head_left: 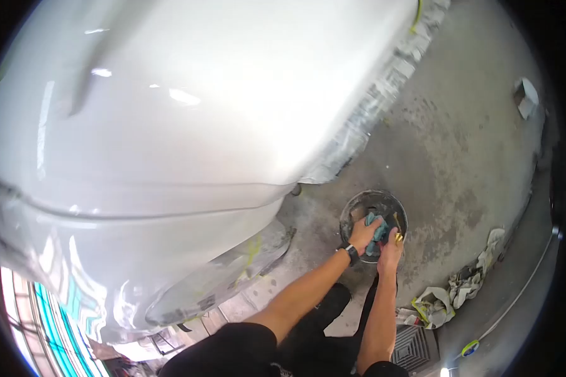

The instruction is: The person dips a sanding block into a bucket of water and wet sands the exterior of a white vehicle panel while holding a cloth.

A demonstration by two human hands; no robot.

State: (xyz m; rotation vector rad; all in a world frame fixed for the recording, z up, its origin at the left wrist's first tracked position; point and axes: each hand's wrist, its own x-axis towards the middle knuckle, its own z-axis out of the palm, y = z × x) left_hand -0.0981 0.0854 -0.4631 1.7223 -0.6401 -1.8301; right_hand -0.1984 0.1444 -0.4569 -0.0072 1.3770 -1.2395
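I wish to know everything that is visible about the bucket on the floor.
The bucket is round and dark, with a thin, paler rim and smudged inner walls. It stands on the stained grey floor, near the white car body. The left hand and right hand are at its mouth with a blue-green cloth, hiding much inside. Its material is unclear.

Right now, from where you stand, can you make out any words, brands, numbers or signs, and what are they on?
None that I can read.
Watch: face too small.
Paper edging along the white panel: marks too blurred.
Crumpled paper on the floor: too blurred.
Bucket: no lettering visible.
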